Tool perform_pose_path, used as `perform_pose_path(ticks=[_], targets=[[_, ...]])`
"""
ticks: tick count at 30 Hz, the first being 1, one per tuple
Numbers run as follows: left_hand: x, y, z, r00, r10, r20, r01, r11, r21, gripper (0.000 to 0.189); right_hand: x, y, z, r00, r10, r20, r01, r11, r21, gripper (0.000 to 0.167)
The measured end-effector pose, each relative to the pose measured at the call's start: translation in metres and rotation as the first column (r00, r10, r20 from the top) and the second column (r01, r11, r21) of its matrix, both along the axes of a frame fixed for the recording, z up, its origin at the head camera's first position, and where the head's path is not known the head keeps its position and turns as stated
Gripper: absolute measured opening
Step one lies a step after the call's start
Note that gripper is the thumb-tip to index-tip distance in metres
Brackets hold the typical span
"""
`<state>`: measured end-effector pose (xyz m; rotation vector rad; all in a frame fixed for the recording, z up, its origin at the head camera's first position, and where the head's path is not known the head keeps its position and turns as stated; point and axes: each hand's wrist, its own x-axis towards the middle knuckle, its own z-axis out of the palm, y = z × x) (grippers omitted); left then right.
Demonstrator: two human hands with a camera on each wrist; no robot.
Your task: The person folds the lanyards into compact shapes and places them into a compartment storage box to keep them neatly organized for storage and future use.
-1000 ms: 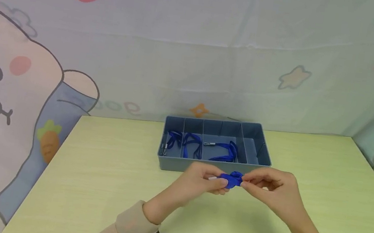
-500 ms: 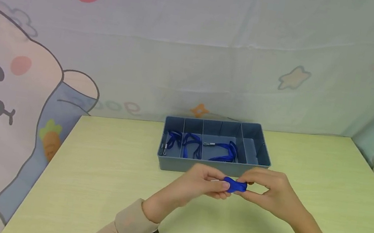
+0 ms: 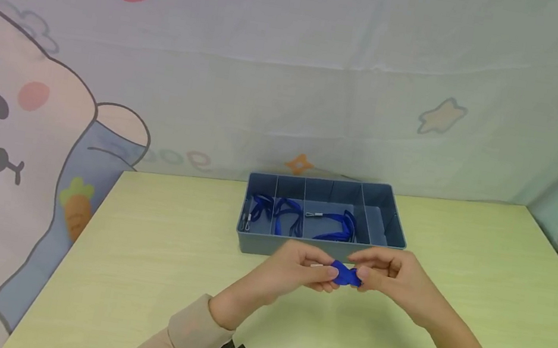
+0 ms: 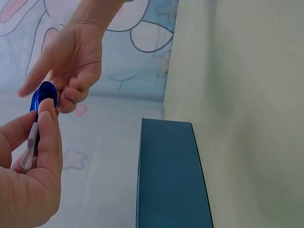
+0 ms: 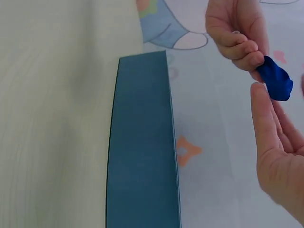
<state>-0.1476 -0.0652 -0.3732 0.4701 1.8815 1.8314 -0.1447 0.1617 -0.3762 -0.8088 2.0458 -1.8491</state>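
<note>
Head view: tray (image 3: 268, 244) behind hands (image 3: 345, 271)

Blue bundle (image 3: 347, 274): I see only a bunched lump between the fingertips; its ends are hidden by both hands.
Metal piece (image 4: 32, 142): mostly covered by my left hand (image 3: 303, 271).
Right hand (image 5: 278, 156): cut off by the wrist view's edge.
Grey tray (image 3: 268, 244): rightmost compartment's contents too small to tell.

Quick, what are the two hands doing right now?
Left hand: its fingers pinch one end of the bunched blue strap.
Right hand: its fingers pinch the other end of that strap.
</note>
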Motion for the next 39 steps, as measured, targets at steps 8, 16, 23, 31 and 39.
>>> perform_pose_path(ticks=[8, 16, 23, 31, 39], targets=[[-0.001, -0.001, 0.0, 1.0, -0.011, 0.009, 0.011, 1.0, -0.009, 0.02, -0.003, 0.002, 0.001, 0.974, 0.051, 0.219, -0.041, 0.998, -0.048, 0.02], [-0.001, 0.001, -0.001, 1.0, -0.02, 0.019, 0.021, 0.999, -0.027, 0.02, -0.004, 0.0, -0.003, 0.972, -0.019, 0.235, 0.025, 0.999, -0.023, 0.018], [-0.001, 0.001, -0.003, 0.996, -0.033, -0.08, 0.024, 0.993, -0.112, 0.019, -0.005, -0.002, -0.005, 0.967, -0.083, 0.24, 0.08, 0.997, 0.021, 0.013], [-0.004, 0.001, -0.004, 0.97, -0.017, -0.241, -0.039, 0.974, -0.225, 0.014, -0.006, -0.005, -0.007, 0.968, -0.105, 0.23, 0.103, 0.995, 0.02, 0.005], [-0.01, 0.001, -0.008, 0.965, -0.024, -0.263, -0.024, 0.984, -0.177, 0.011, -0.01, -0.002, -0.009, 0.969, -0.079, 0.234, 0.074, 0.997, 0.027, 0.01]])
